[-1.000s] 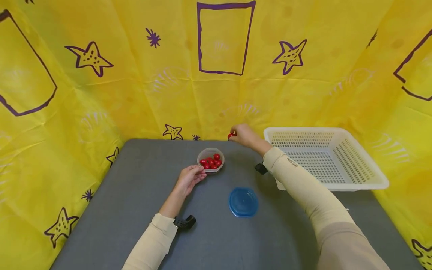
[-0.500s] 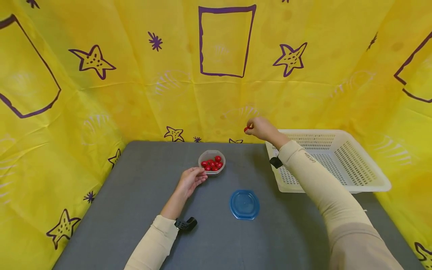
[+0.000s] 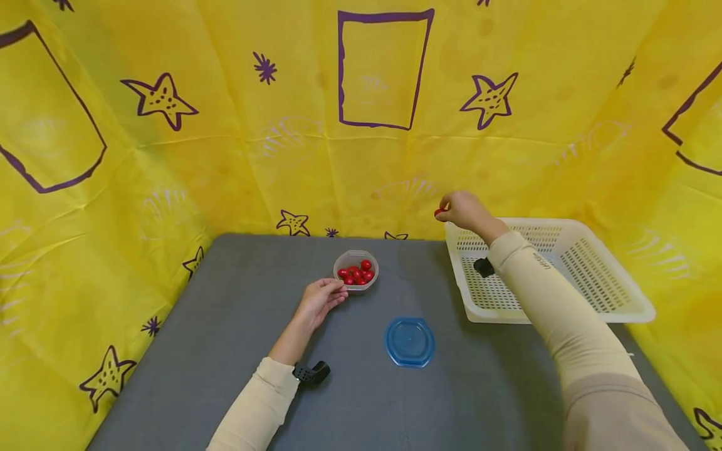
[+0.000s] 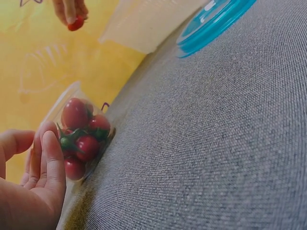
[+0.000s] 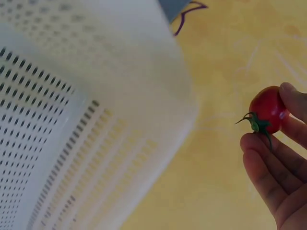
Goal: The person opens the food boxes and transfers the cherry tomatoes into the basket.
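Note:
My right hand [image 3: 465, 209] pinches a cherry tomato [image 5: 266, 109] between thumb and fingers; its green stem end shows in the right wrist view. That hand is raised at the far left corner of the white perforated basket [image 3: 612, 262]. With its fingertips, my left hand [image 3: 319, 302] holds the near left rim of a small clear plastic container [image 3: 373, 285]. Several red cherry tomatoes [image 4: 75, 113] lie inside it, some with green stems. The container stands on the grey table.
A blue lid [image 3: 410, 342] lies flat on the grey table [image 3: 361, 388], in front and to the right of the container. Yellow cloth [image 3: 271, 169] with purple drawings hangs behind and at both sides. The right forearm passes over the basket.
My right hand has carried the cherry tomato rightward and slightly up, from near the container to the basket's far left corner. The left hand stays at the container.

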Available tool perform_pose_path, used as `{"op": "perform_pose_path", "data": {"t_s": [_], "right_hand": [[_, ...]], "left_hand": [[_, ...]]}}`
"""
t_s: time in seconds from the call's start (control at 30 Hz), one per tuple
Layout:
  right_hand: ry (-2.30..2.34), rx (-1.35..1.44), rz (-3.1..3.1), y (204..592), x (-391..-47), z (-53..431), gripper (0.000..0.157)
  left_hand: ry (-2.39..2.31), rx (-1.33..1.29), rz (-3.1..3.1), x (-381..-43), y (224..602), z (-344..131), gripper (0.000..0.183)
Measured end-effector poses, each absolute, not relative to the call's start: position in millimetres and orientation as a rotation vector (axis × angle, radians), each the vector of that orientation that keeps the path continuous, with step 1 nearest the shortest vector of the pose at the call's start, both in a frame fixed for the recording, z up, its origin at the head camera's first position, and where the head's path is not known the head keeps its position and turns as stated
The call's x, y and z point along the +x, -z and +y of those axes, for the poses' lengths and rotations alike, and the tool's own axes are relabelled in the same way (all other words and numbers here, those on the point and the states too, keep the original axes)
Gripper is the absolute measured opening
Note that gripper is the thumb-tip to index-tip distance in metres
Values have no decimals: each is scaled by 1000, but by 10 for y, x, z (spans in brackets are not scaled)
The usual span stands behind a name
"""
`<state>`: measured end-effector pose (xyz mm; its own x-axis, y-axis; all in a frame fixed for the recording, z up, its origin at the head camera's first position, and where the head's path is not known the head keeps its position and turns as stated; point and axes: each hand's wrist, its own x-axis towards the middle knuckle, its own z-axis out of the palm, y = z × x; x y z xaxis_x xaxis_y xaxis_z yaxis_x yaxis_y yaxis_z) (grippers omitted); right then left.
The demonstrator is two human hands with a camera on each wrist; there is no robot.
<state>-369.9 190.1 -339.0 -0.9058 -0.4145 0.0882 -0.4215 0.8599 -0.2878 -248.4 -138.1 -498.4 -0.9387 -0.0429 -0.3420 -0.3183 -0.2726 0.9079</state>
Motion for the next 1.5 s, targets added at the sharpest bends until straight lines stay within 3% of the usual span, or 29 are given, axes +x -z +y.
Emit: {"op": "perform_pose_path", "data": {"t_s": [0.5, 1.03, 1.5], "right_hand": [[-399, 664, -3145, 3506, -3726, 2322, 20], [-248, 617, -3309, 4114, -3768, 2416, 11], [-251, 594, -3364, 4250, -3745, 2445, 10]], "left_hand": [[-2325, -470, 1779, -2478, 4977, -1380, 13], [-2328, -479, 1770, -2477, 4979, -1358, 16], [-2342, -464, 1749, -2487, 4999, -1341, 12]]}}
